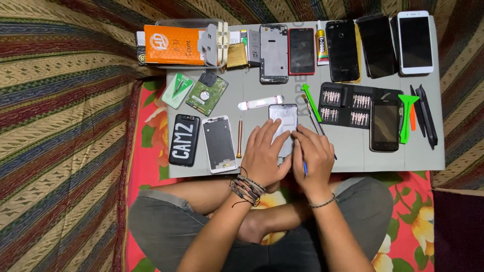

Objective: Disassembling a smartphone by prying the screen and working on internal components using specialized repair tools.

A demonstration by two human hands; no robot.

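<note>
We're sitting cross-legged on a flowery red bedsheet, with a grey board as our tabletop across the knees. Our left hand lies flat with its fingers spread, pinning the lower part of a silvery phone just in front of us at the near edge. Our right hand is closed round a thin blue-tipped tool and sits right against the phone's right side, so both hands are touching over it.

Risk-wise: that tool could slip off the edge and gouge the frame or jab the left fingers, since they sit so close. Pressing too hard might crack the panel too. The small screwdriver lies loose just left of our wrist, easy to knock off. The open bit set and the green pry stick sit just beyond the right hand, so a jerk could scatter bits. A white phone frame lies further left.
</note>
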